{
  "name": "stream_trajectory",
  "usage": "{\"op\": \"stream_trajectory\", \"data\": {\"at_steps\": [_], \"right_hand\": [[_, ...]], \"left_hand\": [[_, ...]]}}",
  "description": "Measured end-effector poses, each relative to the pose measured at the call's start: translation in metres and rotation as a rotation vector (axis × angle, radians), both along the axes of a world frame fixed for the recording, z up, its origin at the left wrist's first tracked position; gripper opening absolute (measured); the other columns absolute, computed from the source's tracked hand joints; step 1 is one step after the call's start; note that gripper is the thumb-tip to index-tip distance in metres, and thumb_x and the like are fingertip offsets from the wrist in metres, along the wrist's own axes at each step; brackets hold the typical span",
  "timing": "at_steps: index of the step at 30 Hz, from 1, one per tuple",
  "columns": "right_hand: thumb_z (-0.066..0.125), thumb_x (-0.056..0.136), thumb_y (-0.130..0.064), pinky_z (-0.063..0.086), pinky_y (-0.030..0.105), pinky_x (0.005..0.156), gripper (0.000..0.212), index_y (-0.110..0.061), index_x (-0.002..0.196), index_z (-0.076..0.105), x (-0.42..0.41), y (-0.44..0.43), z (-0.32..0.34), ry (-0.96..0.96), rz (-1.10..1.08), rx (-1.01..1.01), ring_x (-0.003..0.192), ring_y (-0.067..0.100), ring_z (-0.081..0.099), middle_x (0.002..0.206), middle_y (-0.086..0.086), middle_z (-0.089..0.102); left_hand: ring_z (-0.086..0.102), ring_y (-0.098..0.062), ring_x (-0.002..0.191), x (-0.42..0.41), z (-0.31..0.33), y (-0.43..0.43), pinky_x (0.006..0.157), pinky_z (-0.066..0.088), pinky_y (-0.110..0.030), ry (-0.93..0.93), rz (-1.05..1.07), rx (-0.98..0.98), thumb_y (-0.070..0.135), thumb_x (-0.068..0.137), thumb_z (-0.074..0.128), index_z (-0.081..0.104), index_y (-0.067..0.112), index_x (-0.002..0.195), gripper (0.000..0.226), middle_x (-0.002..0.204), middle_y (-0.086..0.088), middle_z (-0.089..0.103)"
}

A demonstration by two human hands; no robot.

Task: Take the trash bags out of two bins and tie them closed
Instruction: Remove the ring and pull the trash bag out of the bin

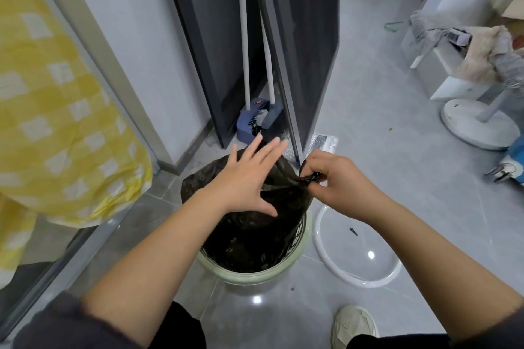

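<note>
Bare forearms reach fwd: right hand pinches a twisted corner of the black trash bag, which sits in the green bin below the grip; left hand spread flat beside it, holding nothing; a hard yank could tear the plastic.

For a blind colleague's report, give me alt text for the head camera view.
A person's right hand pinches a gathered corner of a black plastic trash bag sitting in a pale green round bin, while the left hand hovers open above it.
</note>
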State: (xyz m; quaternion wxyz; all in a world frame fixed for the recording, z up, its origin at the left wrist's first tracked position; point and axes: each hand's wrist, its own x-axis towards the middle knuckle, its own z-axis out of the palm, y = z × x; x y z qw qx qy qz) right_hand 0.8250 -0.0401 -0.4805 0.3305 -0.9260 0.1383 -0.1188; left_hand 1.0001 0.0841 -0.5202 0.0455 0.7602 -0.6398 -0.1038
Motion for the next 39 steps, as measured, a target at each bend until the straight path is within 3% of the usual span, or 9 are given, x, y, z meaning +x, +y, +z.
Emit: {"op": "stream_trajectory", "data": {"at_steps": [3, 8, 11, 15, 19, 22, 26, 33, 39], "right_hand": [[0.057, 0.073, 0.005, 0.045, 0.027, 0.067, 0.025, -0.020, 0.071, 0.059, -0.002, -0.002, 0.000, -0.016, -0.041, 0.022, 0.072, 0.012, 0.054, 0.079, -0.004, 0.056], [0.057, 0.078, -0.001, 0.040, 0.016, 0.064, 0.038, -0.037, 0.070, 0.055, -0.007, -0.013, 0.000, -0.018, -0.238, 0.060, 0.072, 0.006, 0.054, 0.078, -0.008, 0.058], [0.055, 0.082, -0.001, 0.048, 0.020, 0.064, 0.027, -0.026, 0.075, 0.062, -0.004, -0.016, 0.000, -0.016, -0.314, 0.160, 0.065, 0.013, 0.058, 0.072, -0.005, 0.061], [0.042, 0.084, -0.007, 0.038, 0.027, 0.057, 0.021, -0.013, 0.068, 0.053, 0.014, -0.004, -0.013, -0.010, -0.457, 0.600, 0.058, 0.017, 0.046, 0.061, 0.003, 0.048], [0.047, 0.088, -0.034, 0.029, 0.031, 0.061, 0.028, -0.014, 0.069, 0.043, 0.031, 0.018, -0.025, 0.058, -0.455, 0.722, 0.068, 0.016, 0.037, 0.069, 0.004, 0.038], [0.072, 0.077, -0.046, 0.032, 0.029, 0.055, 0.045, -0.015, 0.062, 0.043, 0.037, 0.024, -0.028, 0.115, -0.191, 0.365, 0.056, 0.011, 0.039, 0.058, -0.003, 0.041], [0.074, 0.080, -0.029, 0.042, 0.030, 0.068, 0.017, -0.023, 0.086, 0.058, 0.052, 0.016, -0.041, 0.175, -0.077, 0.139, 0.069, 0.012, 0.053, 0.074, -0.006, 0.058], [0.051, 0.095, -0.013, 0.034, 0.024, 0.072, 0.032, -0.018, 0.064, 0.047, 0.066, 0.002, -0.044, 0.056, -0.194, 0.463, 0.073, 0.007, 0.044, 0.077, -0.005, 0.043], [0.045, 0.096, -0.021, 0.049, 0.038, 0.089, 0.022, -0.014, 0.090, 0.065, 0.090, 0.025, -0.053, -0.052, -0.418, 0.989, 0.099, 0.026, 0.064, 0.096, 0.010, 0.069]], "left_hand": [[0.030, -0.019, 0.135, 0.000, -0.004, -0.011, 0.115, 0.001, -0.059, -0.138, -0.055, 0.031, 0.037, 0.081, 0.063, 0.036, 0.030, 0.140, 0.066, 0.133, 0.005, 0.047], [0.049, -0.016, 0.094, 0.013, -0.005, 0.007, 0.095, 0.038, -0.032, -0.085, -0.070, -0.155, 0.028, 0.089, 0.050, 0.059, 0.019, 0.093, 0.013, 0.092, 0.005, 0.055], [0.044, -0.014, 0.073, 0.015, -0.003, 0.022, 0.065, 0.035, -0.030, 0.032, 0.004, -0.220, 0.027, 0.096, 0.044, 0.045, 0.018, 0.080, 0.019, 0.073, 0.009, 0.045], [0.045, -0.018, 0.059, 0.010, -0.005, 0.029, 0.053, 0.025, -0.033, 0.114, 0.156, -0.235, 0.030, 0.099, 0.041, 0.043, 0.015, 0.081, 0.024, 0.061, 0.009, 0.040], [0.051, -0.021, 0.064, 0.014, 0.000, 0.023, 0.059, 0.036, -0.039, 0.313, 0.261, -0.181, 0.034, 0.099, 0.040, 0.047, 0.012, 0.077, 0.032, 0.064, -0.001, 0.051], [0.053, -0.017, 0.069, 0.023, 0.008, 0.020, 0.060, 0.036, -0.032, 0.401, 0.309, -0.152, 0.030, 0.098, 0.044, 0.054, 0.011, 0.075, 0.032, 0.068, 0.000, 0.056], [0.049, -0.009, 0.063, 0.026, 0.015, 0.016, 0.059, 0.031, -0.028, 0.464, 0.291, -0.115, 0.031, 0.099, 0.045, 0.055, 0.013, 0.072, 0.033, 0.066, 0.003, 0.053], [0.058, -0.012, 0.075, 0.056, 0.018, 0.037, 0.067, 0.048, -0.035, 0.114, 0.157, 0.177, 0.053, 0.085, 0.057, 0.059, 0.029, 0.083, 0.024, 0.076, 0.009, 0.061], [0.058, -0.017, 0.076, 0.067, 0.008, 0.045, 0.067, 0.044, -0.035, 0.339, 0.327, 0.004, 0.032, 0.096, 0.049, 0.056, 0.024, 0.074, 0.025, 0.072, 0.004, 0.059]]}}
